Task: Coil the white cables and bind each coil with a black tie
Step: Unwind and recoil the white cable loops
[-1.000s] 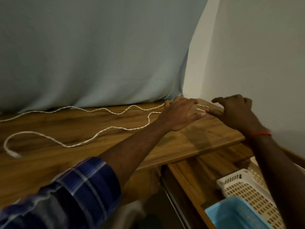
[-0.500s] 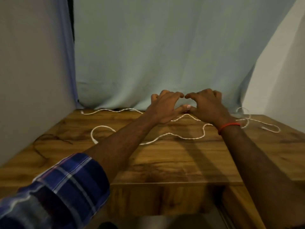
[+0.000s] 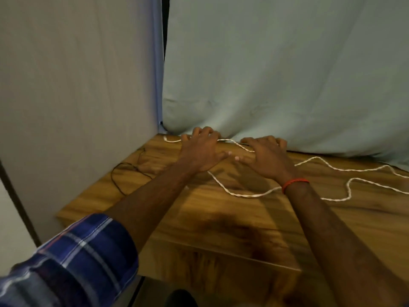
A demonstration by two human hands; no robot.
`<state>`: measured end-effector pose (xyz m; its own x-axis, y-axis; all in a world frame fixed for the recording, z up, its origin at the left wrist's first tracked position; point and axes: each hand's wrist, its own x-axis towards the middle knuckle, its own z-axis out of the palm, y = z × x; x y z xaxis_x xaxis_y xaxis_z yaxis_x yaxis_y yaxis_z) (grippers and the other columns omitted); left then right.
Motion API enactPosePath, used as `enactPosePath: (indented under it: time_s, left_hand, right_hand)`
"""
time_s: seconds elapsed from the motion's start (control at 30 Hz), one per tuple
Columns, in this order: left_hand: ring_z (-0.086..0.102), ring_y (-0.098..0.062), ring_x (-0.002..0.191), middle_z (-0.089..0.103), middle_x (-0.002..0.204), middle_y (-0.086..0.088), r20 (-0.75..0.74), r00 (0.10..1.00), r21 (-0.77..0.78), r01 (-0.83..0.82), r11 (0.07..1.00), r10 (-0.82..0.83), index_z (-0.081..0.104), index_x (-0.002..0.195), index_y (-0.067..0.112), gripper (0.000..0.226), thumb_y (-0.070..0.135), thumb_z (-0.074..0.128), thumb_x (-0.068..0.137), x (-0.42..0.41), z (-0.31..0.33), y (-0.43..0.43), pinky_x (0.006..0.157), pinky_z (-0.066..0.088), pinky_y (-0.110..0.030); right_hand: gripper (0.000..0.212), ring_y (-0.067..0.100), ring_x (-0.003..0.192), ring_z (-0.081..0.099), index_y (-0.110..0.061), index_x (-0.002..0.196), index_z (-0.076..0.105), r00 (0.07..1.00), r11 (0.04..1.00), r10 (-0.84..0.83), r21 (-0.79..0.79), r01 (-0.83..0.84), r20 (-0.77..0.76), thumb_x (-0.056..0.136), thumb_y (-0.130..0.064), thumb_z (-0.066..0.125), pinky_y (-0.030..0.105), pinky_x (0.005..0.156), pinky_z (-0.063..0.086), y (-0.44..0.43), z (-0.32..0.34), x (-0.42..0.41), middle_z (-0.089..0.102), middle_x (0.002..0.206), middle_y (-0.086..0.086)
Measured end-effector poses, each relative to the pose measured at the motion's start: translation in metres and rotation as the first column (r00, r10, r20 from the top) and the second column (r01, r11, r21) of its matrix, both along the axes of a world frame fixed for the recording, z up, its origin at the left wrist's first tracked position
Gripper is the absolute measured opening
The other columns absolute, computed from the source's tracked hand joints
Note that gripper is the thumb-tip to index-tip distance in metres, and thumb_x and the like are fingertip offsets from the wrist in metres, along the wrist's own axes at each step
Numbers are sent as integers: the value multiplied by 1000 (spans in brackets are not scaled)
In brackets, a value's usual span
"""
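Observation:
A long white twisted cable (image 3: 243, 194) snakes over the wooden table (image 3: 221, 220), running along the back edge and looping off to the right. My left hand (image 3: 201, 151) lies over the cable near the back left corner, fingers curled down onto it. My right hand (image 3: 265, 159), with a red band at the wrist, sits just to its right with fingers curled over the same strand. A short stretch of cable shows between the two hands. A thin black tie (image 3: 124, 163) lies loose on the table's left side.
Pale blue cloth (image 3: 276, 74) hangs behind the table and a grey panel (image 3: 77, 85) closes off the left side. The table's front edge drops away below my forearms.
Both hands have travelled left along the cable, from the table's right end to its back left corner, and my view has swung left with them. The baskets are out of sight.

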<state>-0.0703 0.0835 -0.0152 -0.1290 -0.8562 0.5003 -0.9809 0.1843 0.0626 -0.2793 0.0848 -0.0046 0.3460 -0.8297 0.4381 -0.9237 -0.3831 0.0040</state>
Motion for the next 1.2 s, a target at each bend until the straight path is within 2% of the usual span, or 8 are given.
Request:
enactPosePath:
  time_s: [0.17, 0.33, 0.47, 0.57, 0.67, 0.77, 1.0, 1.2]
  left_hand:
    - [51, -32, 124, 54, 135, -9, 11, 983, 160, -181, 970, 181, 55, 126, 21, 68, 71, 61, 79, 40, -33, -1, 99, 46, -47]
    - [60, -26, 100, 63, 111, -5, 22, 964, 274, -262, 925, 266, 63, 104, 19, 44, 58, 67, 84, 49, -56, -7, 81, 51, -38]
    - [58, -20, 87, 63, 93, -1, -68, 961, 292, -239, 926, 269, 63, 91, 19, 25, 44, 60, 93, 43, -56, -15, 76, 51, -36]
    - [60, -20, 79, 64, 82, -3, -326, 910, 349, -136, 927, 256, 63, 80, 18, 25, 39, 60, 93, 32, -46, -27, 66, 45, -35]
    - [61, -20, 62, 64, 70, -7, -856, 471, 335, 190, 923, 214, 67, 78, 7, 24, 23, 62, 95, 9, -33, -40, 63, 51, -35]
    - [52, -17, 54, 50, 57, 0, -963, 77, 268, 343, 900, 258, 53, 66, 18, 28, 24, 60, 93, -14, -26, -51, 57, 46, -25]
    - [31, -11, 41, 36, 48, 7, -917, -358, -15, 471, 882, 175, 48, 63, 21, 35, 32, 50, 96, -44, -32, -87, 55, 29, -28]
    - [54, -15, 58, 66, 83, -2, -842, -532, -275, 572, 773, 94, 70, 115, 14, 33, 31, 55, 91, -54, -51, -95, 63, 40, -31]
  right_hand:
    - [60, 27, 128, 43, -37, 125, 62, 984, 978, 133, 178, -111, -117, 82, -78, 50, 46, 103, 29, -15, -32, 27, 61, 132, -1]
    - [47, 14, 85, 59, -31, 86, 63, 966, 881, 253, 426, -206, -54, 71, -76, 64, 36, 76, 51, -34, -61, 20, 63, 85, -13]
    - [19, 7, 76, 59, -29, 82, 68, 963, 883, 262, 388, -265, 60, 83, -47, 72, 40, 73, 55, -47, -72, 6, 65, 78, -12]
    - [14, 15, 81, 63, -26, 83, 69, 984, 934, 165, 310, -180, 72, 89, -36, 61, 33, 69, 51, -49, -74, -7, 69, 84, -9]
    - [21, 23, 84, 61, -23, 84, 65, 995, 992, 64, 105, -72, 80, 91, -36, 51, 31, 64, 40, -51, -71, -24, 68, 89, -1]
    - [28, 19, 86, 60, -25, 87, 66, 988, 985, 41, 157, -65, 150, 91, -52, 60, 32, 66, 43, -52, -67, -37, 67, 91, -3]
    - [43, 18, 100, 61, -33, 115, 62, 974, 976, -27, 217, -22, 223, 82, -57, 71, 31, 78, 47, -55, -66, -46, 66, 108, -5]
    - [28, 22, 104, 64, -34, 115, 67, 974, 997, -79, 26, 75, 212, 87, -33, 64, 33, 83, 53, -57, -69, -51, 72, 109, -4]
